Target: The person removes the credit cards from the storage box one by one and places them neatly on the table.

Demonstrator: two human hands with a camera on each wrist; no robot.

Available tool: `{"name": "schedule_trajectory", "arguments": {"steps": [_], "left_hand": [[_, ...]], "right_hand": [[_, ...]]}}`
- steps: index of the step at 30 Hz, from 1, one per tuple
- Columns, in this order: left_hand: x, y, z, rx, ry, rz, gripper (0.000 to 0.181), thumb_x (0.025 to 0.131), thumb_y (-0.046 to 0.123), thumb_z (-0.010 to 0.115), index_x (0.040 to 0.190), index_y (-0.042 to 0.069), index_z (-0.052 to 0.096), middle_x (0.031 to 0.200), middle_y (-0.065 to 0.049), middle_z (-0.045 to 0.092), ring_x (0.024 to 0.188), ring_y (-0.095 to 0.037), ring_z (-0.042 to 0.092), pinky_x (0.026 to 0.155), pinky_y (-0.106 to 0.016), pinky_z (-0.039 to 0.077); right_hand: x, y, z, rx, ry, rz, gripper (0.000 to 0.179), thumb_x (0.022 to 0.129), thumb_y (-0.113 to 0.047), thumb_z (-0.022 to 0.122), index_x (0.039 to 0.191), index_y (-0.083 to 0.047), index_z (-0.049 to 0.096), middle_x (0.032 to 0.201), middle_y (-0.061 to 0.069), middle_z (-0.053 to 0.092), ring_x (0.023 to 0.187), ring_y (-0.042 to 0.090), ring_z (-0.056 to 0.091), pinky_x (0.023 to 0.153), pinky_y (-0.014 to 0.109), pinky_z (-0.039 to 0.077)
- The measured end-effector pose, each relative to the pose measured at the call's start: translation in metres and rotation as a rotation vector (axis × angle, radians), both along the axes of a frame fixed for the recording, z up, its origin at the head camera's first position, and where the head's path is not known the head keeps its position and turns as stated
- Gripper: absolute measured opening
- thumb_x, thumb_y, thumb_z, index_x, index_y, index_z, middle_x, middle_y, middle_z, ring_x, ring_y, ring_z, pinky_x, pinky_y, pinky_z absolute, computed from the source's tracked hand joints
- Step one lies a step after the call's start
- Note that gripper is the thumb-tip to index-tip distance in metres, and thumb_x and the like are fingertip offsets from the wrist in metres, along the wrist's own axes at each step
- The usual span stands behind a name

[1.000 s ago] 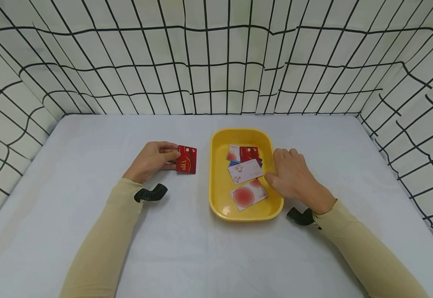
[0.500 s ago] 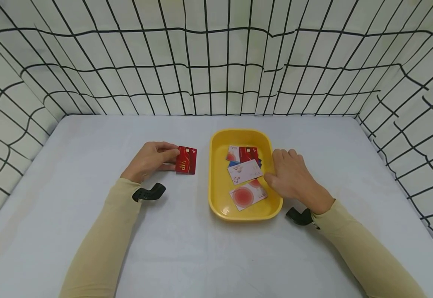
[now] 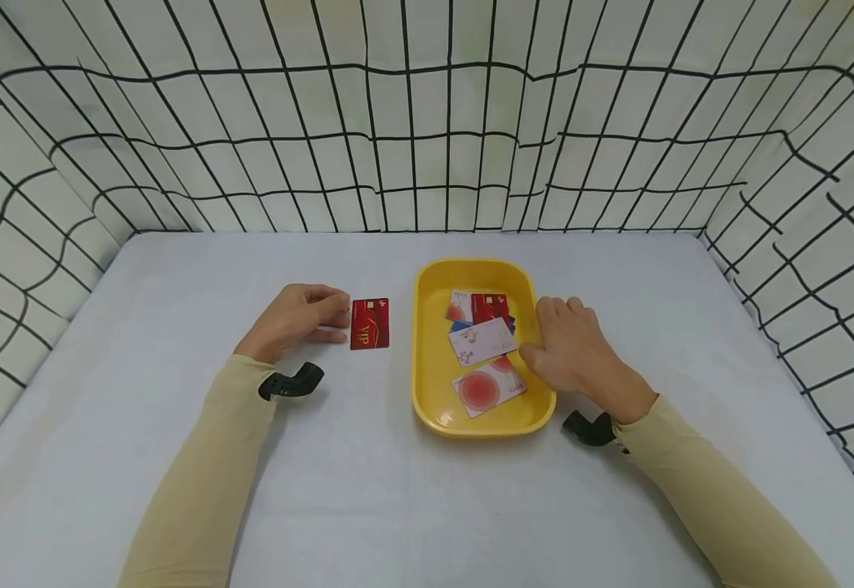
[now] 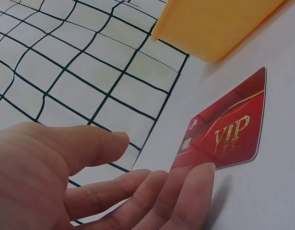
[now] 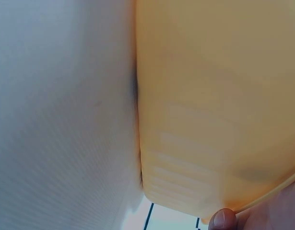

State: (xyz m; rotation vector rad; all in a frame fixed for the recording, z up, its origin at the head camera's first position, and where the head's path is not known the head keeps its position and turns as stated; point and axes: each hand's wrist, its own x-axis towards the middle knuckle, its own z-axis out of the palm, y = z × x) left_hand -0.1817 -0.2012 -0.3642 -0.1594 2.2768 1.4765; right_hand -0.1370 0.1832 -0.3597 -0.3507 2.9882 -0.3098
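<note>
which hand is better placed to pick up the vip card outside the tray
Probably the left hand: it is free and right beside the red VIP card, while the right hand grips the yellow tray.

Forearms (image 3: 184, 482) extended forward; left hand (image 3: 296, 321), thumb (image 4: 97, 143) parted from loosely bent fingers (image 4: 193, 199); right hand (image 3: 572, 349), back uppermost, digits bent.

Soft light glints on the tray (image 3: 433, 359), shadows faint, the right wrist view hazy.
</note>
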Motion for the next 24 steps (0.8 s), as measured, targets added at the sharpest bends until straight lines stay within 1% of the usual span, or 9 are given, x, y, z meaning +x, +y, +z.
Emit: {"name": "schedule_trajectory", "arguments": {"steps": [4, 10, 14, 17, 24], "left_hand": [[0.000, 0.000, 0.000, -0.014, -0.001, -0.004, 0.050, 0.106, 0.034, 0.056, 0.145, 0.003, 0.051, 0.136, -0.020, 0.060, 0.111, -0.025, 0.068, 0.089, -0.028, 0.063], [0.001, -0.001, -0.001, -0.016, 0.028, -0.004, 0.049, 0.106, 0.035, 0.057, 0.143, 0.003, 0.052, 0.134, -0.021, 0.061, 0.108, -0.023, 0.068, 0.089, -0.025, 0.063], [0.003, 0.000, 0.000, -0.064, 0.048, -0.003, 0.051, 0.105, 0.040, 0.057, 0.142, 0.005, 0.055, 0.134, -0.018, 0.062, 0.105, -0.021, 0.070, 0.087, -0.022, 0.061], [0.004, 0.001, 0.004, -0.095, 0.071, -0.003, 0.052, 0.104, 0.043, 0.057, 0.141, 0.007, 0.056, 0.135, -0.016, 0.062, 0.106, -0.023, 0.071, 0.088, -0.022, 0.060], [0.002, 0.004, 0.021, -0.114, 0.127, -0.028, 0.055, 0.105, 0.043, 0.056, 0.143, 0.004, 0.053, 0.141, -0.018, 0.059, 0.123, -0.031, 0.067, 0.104, -0.036, 0.058]], "right_hand": [[0.001, 0.000, 0.001, 0.000, -0.005, -0.001, 0.045, 0.089, -0.030, 0.058, 0.122, 0.001, 0.050, 0.099, 0.013, 0.053, 0.099, 0.029, 0.043, 0.083, 0.041, 0.036], [0.001, 0.000, 0.001, -0.007, 0.001, 0.007, 0.045, 0.089, -0.030, 0.058, 0.121, 0.001, 0.050, 0.098, 0.013, 0.053, 0.099, 0.029, 0.044, 0.084, 0.042, 0.036], [0.001, 0.000, -0.001, -0.007, -0.004, 0.010, 0.046, 0.090, -0.031, 0.058, 0.122, 0.000, 0.050, 0.099, 0.013, 0.053, 0.100, 0.029, 0.044, 0.086, 0.042, 0.037], [0.000, -0.001, -0.001, -0.003, -0.001, 0.014, 0.046, 0.090, -0.032, 0.059, 0.122, 0.000, 0.049, 0.099, 0.012, 0.053, 0.100, 0.029, 0.044, 0.086, 0.042, 0.037], [-0.001, -0.001, 0.001, 0.011, 0.004, 0.003, 0.047, 0.090, -0.032, 0.059, 0.122, 0.000, 0.048, 0.099, 0.013, 0.052, 0.099, 0.029, 0.044, 0.085, 0.042, 0.038]]}}
